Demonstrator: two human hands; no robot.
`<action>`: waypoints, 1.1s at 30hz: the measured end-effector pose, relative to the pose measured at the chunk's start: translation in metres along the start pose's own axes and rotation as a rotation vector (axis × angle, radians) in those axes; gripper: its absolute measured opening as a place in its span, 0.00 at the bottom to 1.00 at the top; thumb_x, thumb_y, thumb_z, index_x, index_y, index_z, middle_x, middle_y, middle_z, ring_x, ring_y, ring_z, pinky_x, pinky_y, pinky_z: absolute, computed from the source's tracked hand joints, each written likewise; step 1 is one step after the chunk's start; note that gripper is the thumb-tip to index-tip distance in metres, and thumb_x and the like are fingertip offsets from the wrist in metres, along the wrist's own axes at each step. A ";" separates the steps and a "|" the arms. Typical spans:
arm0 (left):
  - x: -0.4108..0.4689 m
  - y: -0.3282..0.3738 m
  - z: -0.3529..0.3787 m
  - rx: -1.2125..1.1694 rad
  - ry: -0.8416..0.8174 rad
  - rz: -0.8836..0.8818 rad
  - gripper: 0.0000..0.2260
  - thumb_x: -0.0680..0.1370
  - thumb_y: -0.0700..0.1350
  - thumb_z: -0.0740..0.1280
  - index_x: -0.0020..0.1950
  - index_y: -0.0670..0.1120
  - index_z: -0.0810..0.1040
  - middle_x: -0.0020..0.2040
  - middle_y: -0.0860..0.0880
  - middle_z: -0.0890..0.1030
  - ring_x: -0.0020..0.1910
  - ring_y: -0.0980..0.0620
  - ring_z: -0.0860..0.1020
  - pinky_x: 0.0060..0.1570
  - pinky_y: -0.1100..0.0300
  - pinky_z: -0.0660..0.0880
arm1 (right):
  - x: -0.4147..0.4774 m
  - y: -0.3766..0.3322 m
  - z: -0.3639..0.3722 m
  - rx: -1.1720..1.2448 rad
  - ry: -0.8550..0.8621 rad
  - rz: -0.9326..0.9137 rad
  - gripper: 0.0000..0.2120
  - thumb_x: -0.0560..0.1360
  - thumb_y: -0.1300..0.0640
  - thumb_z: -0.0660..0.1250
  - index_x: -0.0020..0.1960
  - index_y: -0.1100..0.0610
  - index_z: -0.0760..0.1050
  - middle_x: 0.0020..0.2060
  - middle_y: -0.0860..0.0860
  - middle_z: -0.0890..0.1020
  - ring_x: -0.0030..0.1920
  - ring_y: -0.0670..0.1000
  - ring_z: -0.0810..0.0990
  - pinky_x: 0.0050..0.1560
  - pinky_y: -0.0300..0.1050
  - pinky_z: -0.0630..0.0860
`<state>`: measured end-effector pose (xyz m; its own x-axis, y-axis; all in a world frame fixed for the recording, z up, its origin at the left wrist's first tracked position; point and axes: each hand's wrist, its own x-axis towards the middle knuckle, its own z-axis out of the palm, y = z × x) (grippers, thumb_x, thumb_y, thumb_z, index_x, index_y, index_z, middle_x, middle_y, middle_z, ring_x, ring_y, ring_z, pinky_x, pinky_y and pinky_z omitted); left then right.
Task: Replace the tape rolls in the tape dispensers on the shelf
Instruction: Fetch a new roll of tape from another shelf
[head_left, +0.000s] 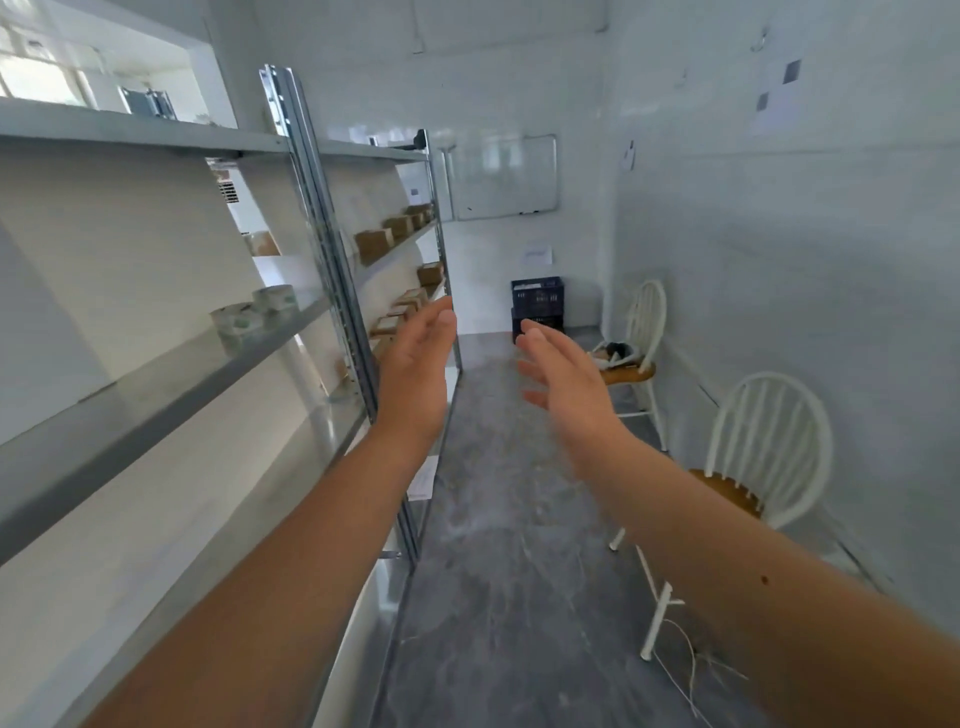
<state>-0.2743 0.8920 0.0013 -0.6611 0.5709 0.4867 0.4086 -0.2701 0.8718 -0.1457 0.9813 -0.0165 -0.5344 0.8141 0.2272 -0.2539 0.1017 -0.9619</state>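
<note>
Now, left hand (415, 364): fingers straight, empty, beside grey metal shelf (156, 395)
Right hand (566, 379): fingers spread, empty
White round rolls (254, 317): on shelf, print blurred, unreadable

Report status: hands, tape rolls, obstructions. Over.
Left hand and right hand open, empty, raised ahead. Two pale rolls, likely tape, on the shelf at left, untouched; no dispenser made out. Steel upright between left hand and rolls.
</note>
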 end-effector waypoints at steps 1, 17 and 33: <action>0.017 -0.014 0.006 -0.008 -0.007 -0.006 0.17 0.85 0.53 0.64 0.72 0.50 0.79 0.68 0.50 0.81 0.65 0.61 0.79 0.62 0.66 0.75 | 0.020 0.008 -0.001 -0.012 0.005 -0.002 0.14 0.82 0.41 0.64 0.66 0.40 0.77 0.67 0.43 0.80 0.64 0.43 0.79 0.66 0.50 0.77; 0.295 -0.158 0.099 -0.051 -0.028 -0.129 0.31 0.71 0.72 0.62 0.70 0.60 0.79 0.68 0.54 0.80 0.67 0.55 0.77 0.70 0.49 0.73 | 0.330 0.085 0.003 -0.073 0.068 0.015 0.23 0.78 0.36 0.63 0.71 0.42 0.75 0.67 0.42 0.80 0.67 0.45 0.77 0.65 0.49 0.76; 0.506 -0.280 0.151 0.097 0.413 -0.143 0.23 0.77 0.63 0.62 0.68 0.58 0.81 0.67 0.54 0.81 0.67 0.55 0.77 0.72 0.48 0.73 | 0.631 0.164 0.032 -0.018 -0.360 0.049 0.26 0.80 0.35 0.59 0.74 0.44 0.74 0.72 0.45 0.77 0.72 0.48 0.74 0.76 0.56 0.68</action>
<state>-0.6280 1.3737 -0.0045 -0.9029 0.2348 0.3601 0.3392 -0.1256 0.9323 -0.5503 1.4934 -0.0265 -0.7964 0.5647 0.2164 -0.2083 0.0797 -0.9748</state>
